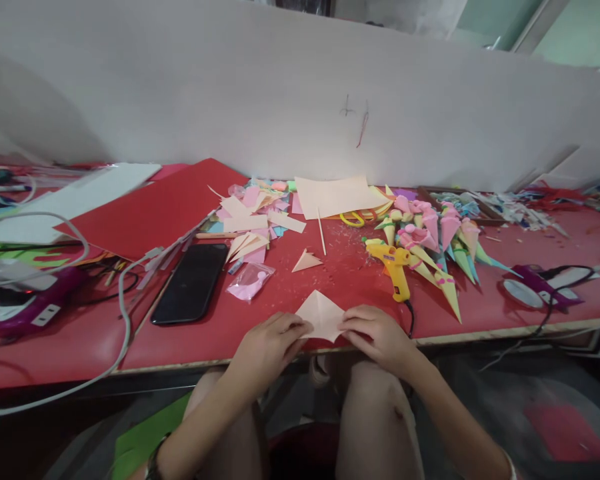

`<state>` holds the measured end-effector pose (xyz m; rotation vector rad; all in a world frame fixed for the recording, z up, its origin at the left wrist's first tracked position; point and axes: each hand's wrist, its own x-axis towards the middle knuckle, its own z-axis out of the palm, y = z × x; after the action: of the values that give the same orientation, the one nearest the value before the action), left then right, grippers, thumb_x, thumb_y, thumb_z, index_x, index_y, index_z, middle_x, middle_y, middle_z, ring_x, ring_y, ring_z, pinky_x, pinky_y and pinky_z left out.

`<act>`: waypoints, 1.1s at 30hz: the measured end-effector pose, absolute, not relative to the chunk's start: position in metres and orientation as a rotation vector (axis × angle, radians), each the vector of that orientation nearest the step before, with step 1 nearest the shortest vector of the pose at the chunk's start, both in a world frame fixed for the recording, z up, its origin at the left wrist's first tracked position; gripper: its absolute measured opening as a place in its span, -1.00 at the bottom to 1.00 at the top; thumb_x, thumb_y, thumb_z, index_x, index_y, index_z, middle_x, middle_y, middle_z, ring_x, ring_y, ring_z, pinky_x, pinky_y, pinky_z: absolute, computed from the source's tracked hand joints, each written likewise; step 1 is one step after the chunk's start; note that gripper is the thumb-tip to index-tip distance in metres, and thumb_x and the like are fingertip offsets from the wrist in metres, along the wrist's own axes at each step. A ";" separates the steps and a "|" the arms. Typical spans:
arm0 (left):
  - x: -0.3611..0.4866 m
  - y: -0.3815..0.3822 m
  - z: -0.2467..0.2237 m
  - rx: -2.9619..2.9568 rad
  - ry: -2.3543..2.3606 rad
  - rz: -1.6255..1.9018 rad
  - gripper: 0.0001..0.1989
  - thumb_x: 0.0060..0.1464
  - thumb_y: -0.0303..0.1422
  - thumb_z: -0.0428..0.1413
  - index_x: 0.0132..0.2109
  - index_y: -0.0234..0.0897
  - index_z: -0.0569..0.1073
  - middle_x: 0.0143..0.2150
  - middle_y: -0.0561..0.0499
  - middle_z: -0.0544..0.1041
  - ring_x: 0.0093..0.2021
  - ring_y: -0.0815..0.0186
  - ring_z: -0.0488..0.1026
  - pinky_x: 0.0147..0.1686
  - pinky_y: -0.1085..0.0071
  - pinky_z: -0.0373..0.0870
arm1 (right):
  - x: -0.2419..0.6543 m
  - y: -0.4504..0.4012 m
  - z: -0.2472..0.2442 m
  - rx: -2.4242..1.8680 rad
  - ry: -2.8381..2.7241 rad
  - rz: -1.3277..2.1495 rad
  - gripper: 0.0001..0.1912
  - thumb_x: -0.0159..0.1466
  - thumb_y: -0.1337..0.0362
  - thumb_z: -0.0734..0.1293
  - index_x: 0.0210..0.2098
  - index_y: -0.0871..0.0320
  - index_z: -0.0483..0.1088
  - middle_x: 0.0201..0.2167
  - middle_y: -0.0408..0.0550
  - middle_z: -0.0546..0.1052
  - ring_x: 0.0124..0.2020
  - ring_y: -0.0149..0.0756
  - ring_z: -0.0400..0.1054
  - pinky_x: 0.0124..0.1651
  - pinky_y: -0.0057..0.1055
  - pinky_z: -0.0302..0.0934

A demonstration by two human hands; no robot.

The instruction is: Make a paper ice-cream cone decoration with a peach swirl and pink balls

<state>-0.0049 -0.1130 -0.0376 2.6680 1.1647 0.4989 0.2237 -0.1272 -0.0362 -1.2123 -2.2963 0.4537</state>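
A creased, pale peach paper (320, 315) is held at the front edge of the red table. My left hand (279, 337) pinches its left corner, and my right hand (373, 332) pinches its right corner. Just beyond lies a small folded peach piece (307, 261), with a thin stick (321, 231) behind it. A yellow glue gun (398, 272) rests to the right of the paper. Several decorated paper cones (447, 230) are piled behind the gun. Cut paper pieces (245, 223) are heaped at the back left.
A black phone (190, 283) and a small plastic bag (250, 281) lie on the left. White cable (125, 313) crosses the table edge. Purple power strips (35, 303) sit at both sides. Yellow scissors (353, 219) lie by a peach sheet (337, 195) near the wall.
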 end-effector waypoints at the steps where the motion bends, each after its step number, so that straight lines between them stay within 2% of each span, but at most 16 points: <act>1: -0.005 -0.112 -0.038 2.639 1.183 0.527 -0.78 0.12 -0.39 -0.07 -0.17 -0.20 0.45 -0.23 0.01 0.48 -0.24 0.35 0.42 -0.30 0.46 0.37 | 0.222 -0.127 -0.036 -1.234 -2.256 0.488 -0.78 0.24 0.31 0.16 -0.37 0.16 0.43 -0.35 -0.04 0.49 -0.30 -0.34 0.33 -0.23 -0.42 0.19; 6: -0.003 -0.109 -0.040 2.499 1.339 0.570 -0.77 0.14 -0.35 -0.08 -0.29 -0.26 0.46 -0.33 0.01 0.46 -0.32 0.38 0.41 -0.34 0.47 0.33 | 0.211 -0.125 -0.038 -1.417 -2.111 0.483 -0.69 0.27 0.26 0.12 -0.53 0.17 0.35 -0.48 -0.10 0.39 -0.39 -0.39 0.27 -0.31 -0.48 0.13; 12: -0.001 -0.107 -0.038 2.479 1.557 0.478 -0.70 0.13 -0.23 -0.09 -0.44 -0.27 0.38 -0.44 0.05 0.42 -0.41 0.37 0.37 -0.44 0.48 0.22 | 0.202 -0.118 -0.046 -1.653 -2.110 0.238 -0.61 0.26 0.21 0.13 -0.67 0.16 0.20 -0.64 -0.19 0.26 -0.57 -0.44 0.15 -0.48 -0.51 -0.03; 16: 0.000 -0.108 -0.034 2.524 1.683 0.400 -0.68 0.13 -0.22 -0.09 -0.50 -0.27 0.34 -0.48 0.05 0.42 -0.46 0.36 0.35 -0.47 0.45 0.13 | 0.198 -0.114 -0.046 -1.783 -2.163 0.096 -0.65 0.24 0.22 0.17 -0.65 0.16 0.24 -0.63 -0.17 0.32 -0.55 -0.43 0.19 -0.47 -0.48 -0.09; 22: 0.001 -0.108 -0.032 2.578 1.691 0.374 -0.70 0.14 -0.27 -0.10 -0.48 -0.27 0.37 -0.50 0.05 0.45 -0.45 0.33 0.36 -0.35 0.38 0.12 | 0.190 -0.112 -0.042 -1.912 -2.209 -0.039 -0.74 0.23 0.25 0.19 -0.57 0.15 0.31 -0.56 -0.12 0.42 -0.46 -0.36 0.28 -0.43 -0.44 -0.08; 33: 0.003 -0.104 -0.030 2.581 1.657 0.282 -0.67 0.18 -0.29 -0.18 -0.45 -0.29 0.34 -0.52 0.06 0.42 -0.50 0.37 0.33 -0.36 0.39 0.11 | 0.185 -0.108 -0.039 -2.001 -2.243 -0.042 -0.75 0.26 0.26 0.16 -0.51 0.15 0.35 -0.51 -0.07 0.47 -0.41 -0.30 0.34 -0.40 -0.40 -0.04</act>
<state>0.0027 -0.1041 -0.0296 2.5812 1.6573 0.2820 0.1854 -0.1083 -0.0393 -2.0009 -2.2435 -0.0424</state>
